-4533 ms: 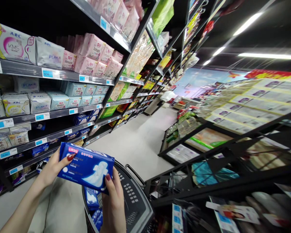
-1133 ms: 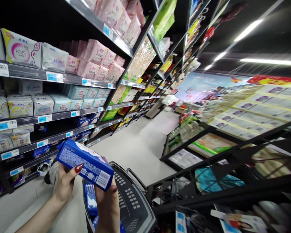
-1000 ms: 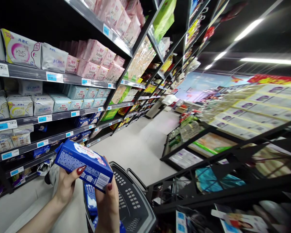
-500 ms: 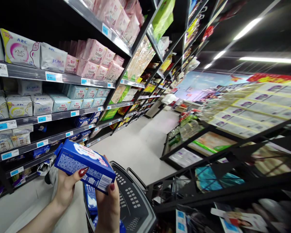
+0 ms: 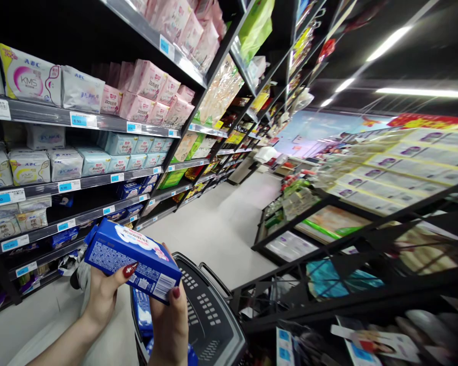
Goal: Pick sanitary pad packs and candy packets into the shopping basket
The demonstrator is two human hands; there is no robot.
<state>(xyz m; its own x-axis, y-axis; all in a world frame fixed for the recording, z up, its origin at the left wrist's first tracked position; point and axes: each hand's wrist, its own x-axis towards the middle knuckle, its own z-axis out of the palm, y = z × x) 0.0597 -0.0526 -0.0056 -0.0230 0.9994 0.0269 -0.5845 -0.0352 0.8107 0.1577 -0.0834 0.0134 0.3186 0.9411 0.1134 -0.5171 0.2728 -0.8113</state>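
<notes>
A blue packet (image 5: 133,259) with white and pink print, a barcode and rows of small text on its side is held tilted in front of me by both hands. My left hand (image 5: 103,295) grips its left part, thumb pressed on the printed side and the other fingers hidden behind or under it. My right hand (image 5: 170,317) is closed round the right end, thumb near the barcode. Underneath is a dark grey shopping basket (image 5: 223,325) with slotted walls. More blue packets (image 5: 143,310) lie inside it, partly covered by my right hand.
Shelves (image 5: 99,119) of ABC packs (image 5: 30,73), pink packs (image 5: 147,79) and pale blue packs (image 5: 124,144) rise on the left. A pale floor aisle (image 5: 229,218) runs ahead. On the right, a black rack (image 5: 328,254) carries stacked white packs (image 5: 404,157).
The view has shifted very slightly. Both hands keep the same hold on the blue packet.
</notes>
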